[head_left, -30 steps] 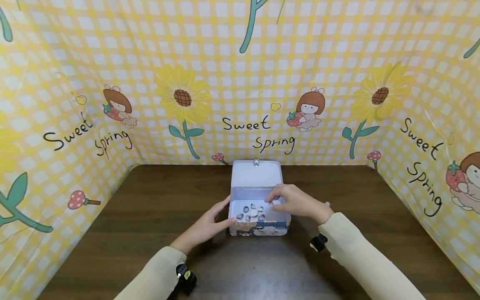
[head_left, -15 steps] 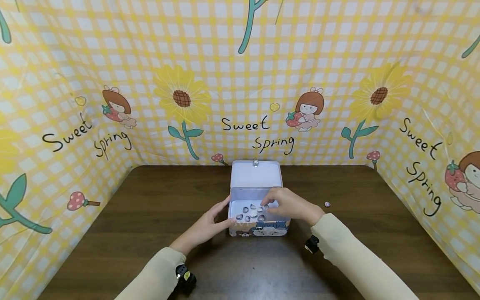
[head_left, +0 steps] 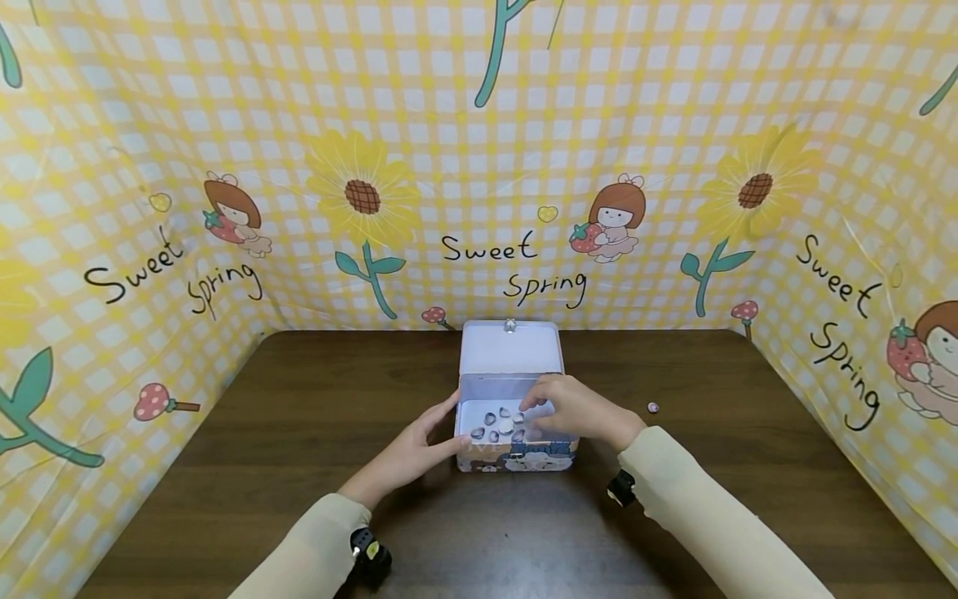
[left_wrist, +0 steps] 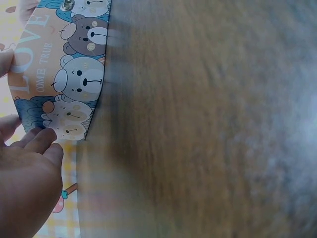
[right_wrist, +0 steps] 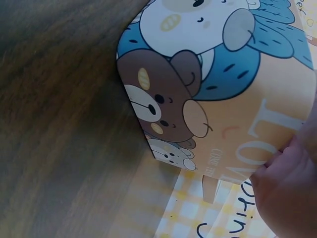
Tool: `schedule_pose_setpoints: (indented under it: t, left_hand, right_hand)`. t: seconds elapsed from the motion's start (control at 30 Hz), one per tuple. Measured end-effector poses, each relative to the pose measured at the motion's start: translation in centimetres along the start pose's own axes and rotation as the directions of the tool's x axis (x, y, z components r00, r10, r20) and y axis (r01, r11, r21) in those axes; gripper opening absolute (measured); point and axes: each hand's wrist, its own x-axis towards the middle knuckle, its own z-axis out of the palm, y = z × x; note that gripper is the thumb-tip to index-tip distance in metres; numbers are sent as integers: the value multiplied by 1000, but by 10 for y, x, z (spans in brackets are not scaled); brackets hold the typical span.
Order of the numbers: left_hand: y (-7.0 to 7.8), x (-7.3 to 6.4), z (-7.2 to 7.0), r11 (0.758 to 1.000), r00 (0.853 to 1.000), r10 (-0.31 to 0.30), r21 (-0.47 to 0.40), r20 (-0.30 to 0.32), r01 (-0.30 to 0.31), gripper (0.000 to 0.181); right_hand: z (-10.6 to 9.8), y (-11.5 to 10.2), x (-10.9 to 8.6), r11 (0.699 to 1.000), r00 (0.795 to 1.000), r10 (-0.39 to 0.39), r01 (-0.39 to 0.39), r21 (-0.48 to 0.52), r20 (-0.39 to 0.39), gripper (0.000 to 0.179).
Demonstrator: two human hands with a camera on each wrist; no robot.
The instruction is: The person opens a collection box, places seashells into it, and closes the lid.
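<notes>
A tin box with cartoon bears and "LOVE COME TRUE" printed on its side stands on the table, its pale lid raised. On the bottom inside, several small drop-shaped gems surround a clear centre gem like petals. My left hand holds the box at its left side, thumb at the front rim and fingers along the wall. Over the box's right side, my right hand reaches in, finger and thumb apart, the thumb right beside a front-right gem. Its inner fingers are partly hidden.
One small pinkish gem lies on the brown wooden table, right of the box. A yellow checked cloth with sunflowers hangs behind the table and along both sides.
My right hand has shifted left and deeper over the box, uncovering the loose gem on the table. The front-right gem has moved slightly left. My left hand stays put.
</notes>
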Motion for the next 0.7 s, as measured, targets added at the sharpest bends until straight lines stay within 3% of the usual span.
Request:
schedule_pose_setpoints:
  t: [0.43, 0.7]
  left_hand:
    - [3, 0, -1, 1000, 1000, 8, -16, 5, -8, 80]
    - [1, 0, 0, 1000, 1000, 7, -10, 6, -7, 79]
  right_hand:
    - [-14, -4, -2, 999, 1000, -12, 13, 38, -18, 21]
    - [-27, -6, -11, 1000, 998, -19, 19, -1, -57, 20]
